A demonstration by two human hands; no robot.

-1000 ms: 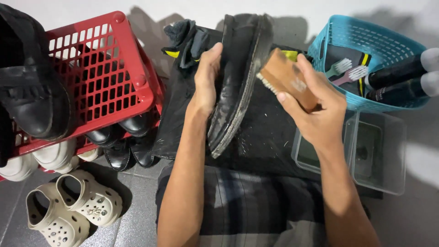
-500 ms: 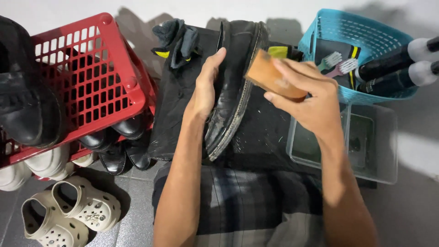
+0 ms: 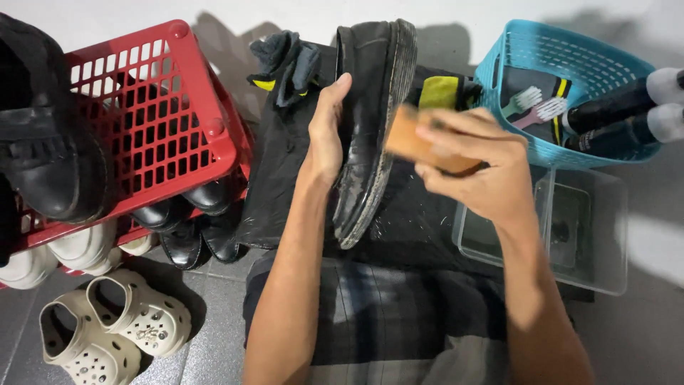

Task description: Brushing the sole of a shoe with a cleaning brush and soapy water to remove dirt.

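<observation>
Home floor, tiles [image 3: 214, 342]; red shoe rack [image 3: 164, 121], clogs [image 3: 114, 331]

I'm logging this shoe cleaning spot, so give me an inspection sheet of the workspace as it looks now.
Surface: grey tiled floor; black cloth spread under the work.
Job's things: black shoe on edge, sole rim scuffed pale; wooden brush, blurred.
Clutter: red rack with black and white shoes; beige clogs; blue basket with brushes and bottles; clear tub.
Hands: left hand steadies the shoe; right hand grips the brush.
Cables: nothing seen.
Surroundings: white wall.
</observation>
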